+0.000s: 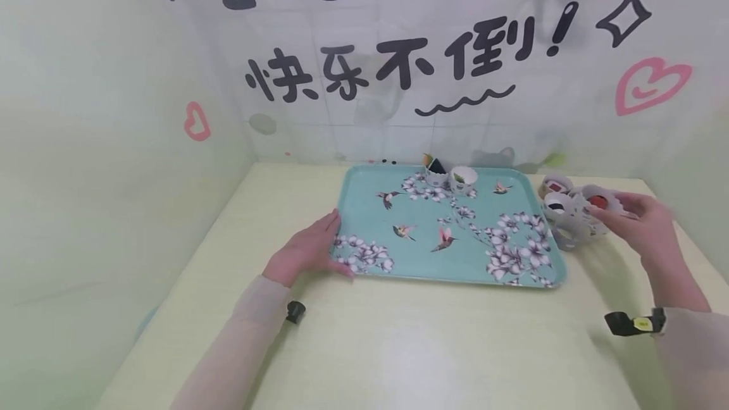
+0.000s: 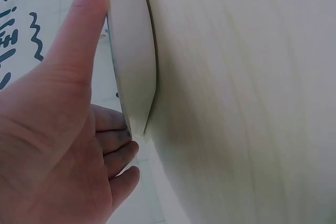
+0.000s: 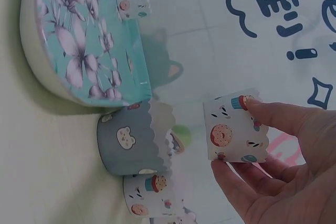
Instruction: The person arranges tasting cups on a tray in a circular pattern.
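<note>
A turquoise tray (image 1: 364,207) with blossoms and birds lies on the table. My left hand (image 1: 307,248) rests at its near left corner, thumb along the front edge and relaxed fingers against the left side. To the right of the tray, my right hand (image 1: 643,220) pinches a paper baking cup (image 3: 231,129) printed with donuts and cupcakes, held above the table. Something red shows inside this cup in the head view. Just beside it stand a grey bear-print paper cup (image 3: 131,142) and another donut-print cup (image 3: 149,195).
Two small filled paper cups, a left one (image 1: 436,178) and a right one (image 1: 461,185), stand near the tray's back edge. Another cup (image 1: 555,185) with a red item is behind the right-hand group. A printed curtain (image 1: 353,138) hangs behind the table.
</note>
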`<control>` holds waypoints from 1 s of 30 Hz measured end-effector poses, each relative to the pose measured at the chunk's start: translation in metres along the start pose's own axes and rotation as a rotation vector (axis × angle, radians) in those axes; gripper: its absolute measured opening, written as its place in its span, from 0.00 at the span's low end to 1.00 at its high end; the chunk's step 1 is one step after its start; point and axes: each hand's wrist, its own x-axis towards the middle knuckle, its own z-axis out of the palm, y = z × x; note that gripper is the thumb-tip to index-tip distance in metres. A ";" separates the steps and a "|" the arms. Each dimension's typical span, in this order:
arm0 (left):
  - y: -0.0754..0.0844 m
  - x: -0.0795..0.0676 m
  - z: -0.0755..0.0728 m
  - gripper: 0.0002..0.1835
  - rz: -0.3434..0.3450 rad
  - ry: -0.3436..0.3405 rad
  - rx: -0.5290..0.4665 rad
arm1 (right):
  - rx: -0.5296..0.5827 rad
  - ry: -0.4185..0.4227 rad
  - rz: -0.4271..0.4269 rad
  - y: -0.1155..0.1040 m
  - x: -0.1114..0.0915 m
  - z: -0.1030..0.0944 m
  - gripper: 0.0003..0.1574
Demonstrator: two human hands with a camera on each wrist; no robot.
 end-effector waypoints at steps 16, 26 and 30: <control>-0.003 0.001 -0.002 0.73 0.017 -0.004 0.002 | 0.047 -0.058 -0.038 -0.038 0.005 0.033 0.51; -0.003 0.003 -0.003 0.73 0.017 0.001 0.014 | 0.075 -0.101 -0.083 -0.052 0.012 0.058 0.51; -0.004 0.004 -0.002 0.73 0.019 -0.013 0.014 | 0.081 -0.102 -0.108 -0.057 0.013 0.068 0.45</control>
